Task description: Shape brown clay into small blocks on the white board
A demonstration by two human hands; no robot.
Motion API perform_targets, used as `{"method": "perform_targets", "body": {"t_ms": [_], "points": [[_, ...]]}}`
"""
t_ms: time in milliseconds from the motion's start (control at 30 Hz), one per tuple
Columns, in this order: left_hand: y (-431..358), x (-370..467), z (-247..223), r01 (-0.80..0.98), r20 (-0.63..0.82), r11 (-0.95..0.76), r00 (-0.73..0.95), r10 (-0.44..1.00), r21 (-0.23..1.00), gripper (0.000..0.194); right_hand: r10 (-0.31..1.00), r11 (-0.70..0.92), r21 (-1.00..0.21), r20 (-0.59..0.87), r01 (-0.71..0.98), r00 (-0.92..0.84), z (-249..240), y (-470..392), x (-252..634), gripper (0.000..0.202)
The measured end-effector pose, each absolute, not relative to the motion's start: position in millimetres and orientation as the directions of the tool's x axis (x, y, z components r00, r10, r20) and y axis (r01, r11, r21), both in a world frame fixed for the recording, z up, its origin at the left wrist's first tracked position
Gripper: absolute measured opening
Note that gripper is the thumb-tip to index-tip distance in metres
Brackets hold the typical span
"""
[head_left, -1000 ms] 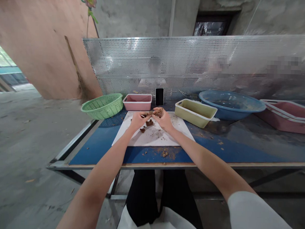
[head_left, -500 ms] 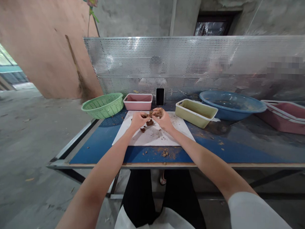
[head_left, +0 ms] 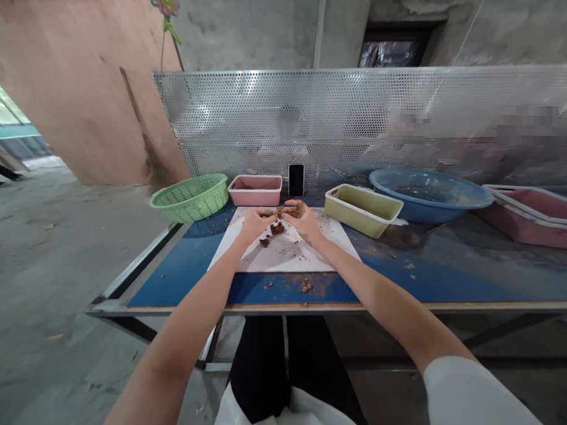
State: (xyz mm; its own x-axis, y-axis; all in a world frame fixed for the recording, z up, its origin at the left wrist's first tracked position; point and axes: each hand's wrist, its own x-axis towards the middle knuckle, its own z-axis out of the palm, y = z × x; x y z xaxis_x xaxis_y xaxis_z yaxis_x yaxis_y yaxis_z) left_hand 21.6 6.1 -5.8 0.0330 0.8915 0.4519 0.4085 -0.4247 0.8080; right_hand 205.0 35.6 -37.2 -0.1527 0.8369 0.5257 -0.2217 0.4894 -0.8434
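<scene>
Over the far part of a white board (head_left: 282,262), my left hand (head_left: 255,223) and my right hand (head_left: 306,222) meet nearly fingertip to fingertip. Both are closed in a pinch around small brown material between them, too small to identify. A brown lump (head_left: 277,228) lies on the board just below the fingers. A smaller brown piece (head_left: 264,242) rests nearer to me, left of centre. Dark crumbs are scattered over the board's right half.
Behind the board stand a green basket (head_left: 191,199), a pink bin (head_left: 255,191), a phone (head_left: 296,180), a yellow-green bin (head_left: 363,210) and a blue basin (head_left: 430,191). Pink trays (head_left: 539,215) are far right. Small stones (head_left: 306,286) lie by the table's front edge.
My fingers have shifted slightly around the brown material. My legs have moved closer together. At the far left edge, a person's dark-clothed legs have come into view.
</scene>
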Motion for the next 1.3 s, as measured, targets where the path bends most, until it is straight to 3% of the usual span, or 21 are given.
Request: {"method": "perform_targets", "body": {"t_ms": [1300], "points": [[2.3,24.3,-3.9,0.412,0.516,-0.509,0.103,0.850,0.756,0.026,0.812,0.542,-0.817,0.569,-0.196,-0.128,-40.1,37.3,207.3,0.045]]}}
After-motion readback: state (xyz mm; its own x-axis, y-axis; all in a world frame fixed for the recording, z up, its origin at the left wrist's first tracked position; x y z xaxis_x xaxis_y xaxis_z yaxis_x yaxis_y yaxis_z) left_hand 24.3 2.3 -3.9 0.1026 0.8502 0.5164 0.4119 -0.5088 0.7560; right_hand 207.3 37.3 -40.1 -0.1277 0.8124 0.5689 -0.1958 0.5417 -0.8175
